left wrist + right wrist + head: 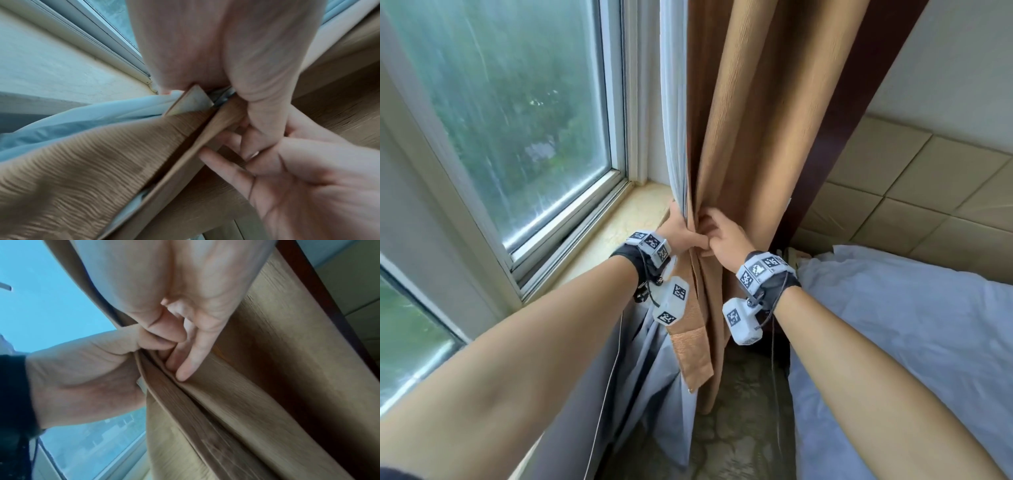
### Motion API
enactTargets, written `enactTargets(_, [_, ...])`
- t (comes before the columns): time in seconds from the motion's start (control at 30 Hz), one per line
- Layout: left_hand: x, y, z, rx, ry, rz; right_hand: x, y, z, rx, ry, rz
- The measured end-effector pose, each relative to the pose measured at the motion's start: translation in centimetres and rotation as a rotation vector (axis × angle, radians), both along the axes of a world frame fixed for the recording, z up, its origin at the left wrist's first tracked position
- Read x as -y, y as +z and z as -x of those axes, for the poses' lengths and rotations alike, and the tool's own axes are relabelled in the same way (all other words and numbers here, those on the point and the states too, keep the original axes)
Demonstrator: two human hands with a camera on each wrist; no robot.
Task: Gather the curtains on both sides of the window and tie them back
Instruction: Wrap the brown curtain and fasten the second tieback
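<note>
Your left hand (pixel 681 230) grips the gathered bundle at the centre of the head view, fingers curled round both the brown curtain (pixel 753 130) and the pale grey sheer curtain (pixel 674 113) that hangs at its 9 o'clock side. Your right hand (pixel 722 236) meets it from 3 o'clock, thumb touching the left thumb, fingers pressed into the folds. A brown tie-back strap (pixel 693 346) dangles from the grip toward 6 o'clock, its end hanging free. The window (pixel 510 113) fills the 10 o'clock quarter, the windowsill (pixel 619 226) lies just beside your left wrist, and a bed (pixel 900 329) lies at 4 o'clock.

In the left wrist view, your left hand (pixel 236 65) clamps the fabric at 12 o'clock, with the sheer curtain (pixel 82 120) spilling toward 9 o'clock and the brown curtain (pixel 92 170) toward 7 o'clock. Your right hand (pixel 308 186) lies palm-open at 4 o'clock, fingers (pixel 222 162) straight against a fold.

In the right wrist view, your right hand (pixel 185 305) has its fingers loosely extended, one fingertip (pixel 183 376) pressing the brown curtain (pixel 257 402); it holds nothing firmly that I can see. Your left hand (pixel 86 379) squeezes the bundle at 9 o'clock.

This looks like the gathering step on this side, near its end, with the tying not yet done. Next you likely need to keep the left grip and bring the strap round the bundle with your right.
</note>
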State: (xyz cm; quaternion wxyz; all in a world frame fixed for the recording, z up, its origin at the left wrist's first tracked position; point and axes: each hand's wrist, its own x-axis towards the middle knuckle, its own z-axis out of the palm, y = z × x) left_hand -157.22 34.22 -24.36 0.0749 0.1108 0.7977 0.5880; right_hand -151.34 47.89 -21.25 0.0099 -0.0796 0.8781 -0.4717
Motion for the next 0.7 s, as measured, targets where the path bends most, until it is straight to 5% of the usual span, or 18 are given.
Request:
enactTargets(0.2, [-0.1, -0.8, 0.5, -0.003, 0.153, 0.015, 0.6, 0.8, 0.5, -0.071, -0.072, 0.002])
enactTargets(0.33, [-0.7, 0.1, -0.5, -0.018, 0.174, -0.025, -0.4, 0.2, 0.9, -0.171, -0.317, -0.014])
enactTargets(0.57, [-0.4, 0.7, -1.1, 0.093, 0.382, -0.043, -6.8, -0.7, 0.5, -0.3, -0.874, 0.281])
enactTargets(0.7, [-0.7, 0.7, -1.7, 0.099, 0.463, -0.056, -9.4, -0.1, 1.8, -0.174, -0.698, 0.28])
